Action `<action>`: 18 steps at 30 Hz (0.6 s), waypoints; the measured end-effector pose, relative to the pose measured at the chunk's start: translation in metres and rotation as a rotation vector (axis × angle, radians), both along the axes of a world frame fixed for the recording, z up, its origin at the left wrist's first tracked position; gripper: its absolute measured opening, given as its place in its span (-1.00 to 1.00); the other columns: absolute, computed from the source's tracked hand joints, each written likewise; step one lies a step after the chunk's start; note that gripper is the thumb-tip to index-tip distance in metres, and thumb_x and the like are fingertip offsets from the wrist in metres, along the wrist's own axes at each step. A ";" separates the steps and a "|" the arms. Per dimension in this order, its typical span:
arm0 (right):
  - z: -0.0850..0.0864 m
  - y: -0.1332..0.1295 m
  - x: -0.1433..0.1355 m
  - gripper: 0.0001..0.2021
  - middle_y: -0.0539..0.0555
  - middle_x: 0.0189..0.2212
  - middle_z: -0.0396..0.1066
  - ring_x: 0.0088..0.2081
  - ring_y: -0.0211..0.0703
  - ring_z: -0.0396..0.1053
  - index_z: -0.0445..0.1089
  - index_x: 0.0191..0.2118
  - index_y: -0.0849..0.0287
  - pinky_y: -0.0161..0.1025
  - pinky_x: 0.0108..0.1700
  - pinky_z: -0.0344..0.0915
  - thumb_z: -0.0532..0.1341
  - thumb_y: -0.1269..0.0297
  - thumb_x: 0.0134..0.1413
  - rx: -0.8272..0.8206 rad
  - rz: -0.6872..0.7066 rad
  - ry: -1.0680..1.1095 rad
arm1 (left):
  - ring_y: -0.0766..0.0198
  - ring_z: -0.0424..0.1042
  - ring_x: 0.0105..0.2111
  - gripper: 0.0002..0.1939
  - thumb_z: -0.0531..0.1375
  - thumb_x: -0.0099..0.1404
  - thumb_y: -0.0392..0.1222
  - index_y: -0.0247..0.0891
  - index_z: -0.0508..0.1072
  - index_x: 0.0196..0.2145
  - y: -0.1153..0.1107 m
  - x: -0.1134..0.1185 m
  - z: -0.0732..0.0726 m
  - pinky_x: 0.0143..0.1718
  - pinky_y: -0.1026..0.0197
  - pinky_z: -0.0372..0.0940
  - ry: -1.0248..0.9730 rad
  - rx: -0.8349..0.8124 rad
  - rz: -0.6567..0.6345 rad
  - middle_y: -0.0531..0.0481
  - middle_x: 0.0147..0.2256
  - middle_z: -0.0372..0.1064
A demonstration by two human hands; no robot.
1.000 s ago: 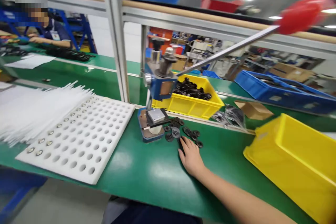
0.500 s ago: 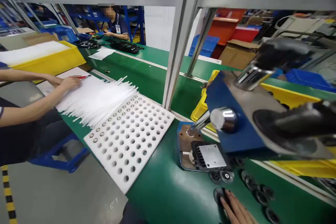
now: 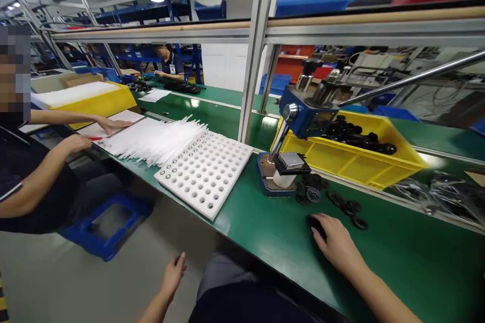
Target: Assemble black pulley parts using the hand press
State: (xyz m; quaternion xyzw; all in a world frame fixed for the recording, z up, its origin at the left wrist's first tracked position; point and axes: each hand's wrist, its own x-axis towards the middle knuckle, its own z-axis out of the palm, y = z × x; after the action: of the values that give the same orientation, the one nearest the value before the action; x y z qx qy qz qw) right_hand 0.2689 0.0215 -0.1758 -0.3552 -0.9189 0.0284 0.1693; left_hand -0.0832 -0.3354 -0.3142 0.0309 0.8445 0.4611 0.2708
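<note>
My right hand [image 3: 333, 239] rests on the green tabletop [image 3: 261, 232], its fingers curled over a black part [image 3: 317, 227]. Low in the view, my left hand [image 3: 174, 275] hangs in front of the table edge with its fingers curled; whether anything small is between them is hidden. Beyond my right hand lie several round black parts [image 3: 313, 194]. A blue press [image 3: 278, 189] with metal fittings stands behind them, a finned black block [image 3: 291, 161] at its base. Left of the press lies a white board [image 3: 212, 204] with rows of holes, some filled with small rings.
A yellow bin [image 3: 352, 169] of black parts stands behind the press. White strips [image 3: 159, 144] lie beyond the board. At the left sits a co-worker [image 3: 22, 176], hands over white sheets, with a blue stool [image 3: 106, 227] nearby. A metal post [image 3: 253, 60] rises at the table's back.
The view has tilted up and widened, so the press appears smaller and further off. My left hand has come into view. The co-worker's hands have moved apart. My right hand still covers the black part.
</note>
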 end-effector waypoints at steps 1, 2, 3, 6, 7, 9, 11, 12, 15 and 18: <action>0.004 0.003 -0.002 -0.64 0.25 0.00 0.42 0.03 0.11 0.37 0.39 0.03 0.23 -0.01 0.05 0.35 0.07 0.19 0.20 -0.049 -0.015 -0.029 | -0.09 0.56 -0.33 -0.36 0.18 0.11 0.39 -0.35 0.47 -0.34 -0.003 -0.018 0.009 -0.33 -0.02 0.42 0.069 0.039 0.013 -0.23 -0.36 0.50; 0.008 0.006 -0.004 -0.63 0.25 -0.02 0.42 0.02 0.11 0.38 0.40 0.02 0.23 -0.02 0.05 0.35 0.09 0.22 0.15 -0.100 -0.032 -0.065 | -0.11 0.56 -0.29 -0.35 0.16 0.08 0.41 -0.33 0.47 -0.33 -0.007 -0.037 0.021 -0.28 -0.04 0.42 0.152 0.081 0.029 -0.25 -0.35 0.51; 0.012 0.009 -0.006 -0.63 0.26 -0.04 0.43 0.00 0.11 0.39 0.41 0.01 0.24 -0.03 0.05 0.35 0.12 0.25 0.11 -0.149 -0.057 -0.103 | -0.13 0.55 -0.23 -0.35 0.15 0.08 0.41 -0.32 0.47 -0.30 -0.009 -0.056 0.034 -0.20 -0.06 0.41 0.243 0.117 0.045 -0.26 -0.31 0.51; 0.025 0.018 -0.013 -0.60 0.28 -0.09 0.45 -0.05 0.11 0.43 0.41 0.00 0.28 -0.07 0.00 0.37 0.18 0.27 0.03 -0.270 -0.148 -0.194 | -0.10 0.48 -0.09 -0.41 0.12 0.15 0.31 -0.29 0.46 -0.16 -0.006 -0.106 0.078 0.01 -0.11 0.33 0.496 0.195 0.072 -0.27 -0.15 0.50; 0.028 0.021 -0.015 -0.59 0.28 -0.09 0.45 -0.07 0.09 0.44 0.41 0.01 0.29 -0.09 -0.02 0.38 0.19 0.26 0.02 -0.309 -0.171 -0.212 | -0.06 0.46 -0.07 -0.45 0.12 0.19 0.26 -0.27 0.46 -0.12 0.000 -0.121 0.093 0.04 -0.10 0.31 0.564 0.219 0.073 -0.25 -0.09 0.48; 0.034 0.027 -0.019 -0.58 0.27 -0.10 0.46 -0.11 0.05 0.47 0.41 -0.02 0.29 -0.15 -0.07 0.39 0.23 0.25 -0.03 -0.395 -0.204 -0.230 | 0.00 0.43 -0.01 -0.54 0.13 0.24 0.17 -0.23 0.44 -0.09 0.018 -0.148 0.121 0.07 -0.04 0.29 0.692 0.266 0.048 -0.22 0.03 0.42; 0.039 0.034 -0.021 -0.59 0.24 -0.14 0.48 -0.13 0.03 0.48 0.43 -0.08 0.26 -0.19 -0.11 0.38 0.28 0.24 -0.11 -0.478 -0.229 -0.227 | 0.01 0.37 0.06 -0.61 0.16 0.26 0.10 -0.23 0.44 -0.11 0.041 -0.170 0.143 0.14 -0.01 0.23 0.903 0.255 -0.031 -0.21 0.06 0.40; 0.040 0.038 -0.022 -0.60 0.22 -0.17 0.50 -0.13 0.04 0.48 0.45 -0.12 0.24 -0.20 -0.14 0.38 0.31 0.22 -0.16 -0.513 -0.241 -0.221 | -0.01 0.36 0.07 -0.63 0.16 0.26 0.08 -0.25 0.44 -0.12 0.052 -0.180 0.151 0.16 -0.02 0.21 1.001 0.206 -0.075 -0.22 0.03 0.41; 0.042 0.046 -0.021 -0.62 0.17 -0.28 0.52 -0.21 0.04 0.48 0.47 -0.24 0.20 -0.22 -0.25 0.34 0.36 0.12 -0.25 -0.573 -0.269 -0.182 | -0.10 0.38 -0.02 -0.65 0.16 0.24 0.06 -0.28 0.48 -0.22 0.078 -0.201 0.159 0.09 -0.10 0.22 1.148 0.022 -0.175 -0.24 -0.14 0.47; 0.038 0.046 -0.015 -0.57 0.12 -0.38 0.50 -0.34 -0.02 0.45 0.43 -0.29 0.18 -0.24 -0.37 0.27 0.36 -0.02 -0.27 -0.597 -0.287 -0.106 | -0.14 0.39 -0.11 -0.67 0.15 0.22 0.06 -0.28 0.48 -0.34 0.089 -0.210 0.156 0.03 -0.15 0.24 1.166 -0.031 -0.233 -0.26 -0.23 0.46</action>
State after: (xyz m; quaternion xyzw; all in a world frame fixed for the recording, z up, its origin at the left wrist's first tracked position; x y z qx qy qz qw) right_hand 0.2538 0.0679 -0.1378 -0.5159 -0.8182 0.2536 0.0118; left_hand -0.2928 -0.2465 -0.1579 0.3676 0.8515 0.3230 -0.1882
